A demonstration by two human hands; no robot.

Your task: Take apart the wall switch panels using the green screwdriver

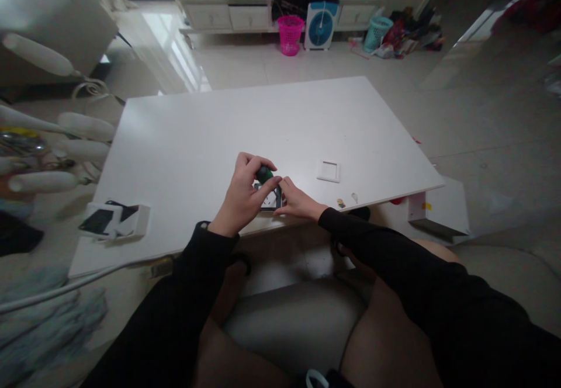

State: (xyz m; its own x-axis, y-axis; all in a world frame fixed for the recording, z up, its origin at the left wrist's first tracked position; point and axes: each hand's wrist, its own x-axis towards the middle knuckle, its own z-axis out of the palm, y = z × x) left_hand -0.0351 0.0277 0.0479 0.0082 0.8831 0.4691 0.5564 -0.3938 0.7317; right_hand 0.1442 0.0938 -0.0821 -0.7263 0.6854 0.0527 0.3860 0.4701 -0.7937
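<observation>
My left hand (245,192) is closed round the green and black handle of a screwdriver (265,173). The tool is over a wall socket (269,201) with a white face and a dark surround, close to the table's near edge. Thumb and fingers of my right hand (298,201) grip the socket's right side. The screwdriver's tip is hidden behind my left hand. To the right, a white square cover frame (328,171) lies flat on the table. Nearer the edge are a small yellowish and dark piece (340,203) and a small clear bag (355,197), both too small to make out fully.
The white table (184,142) spans the middle of the view. At its left end stands an open white box (138,221) with dark items. A pale box (438,207) is beyond the right edge. Across the floor are a pink basket (290,36) and a blue fan (321,26).
</observation>
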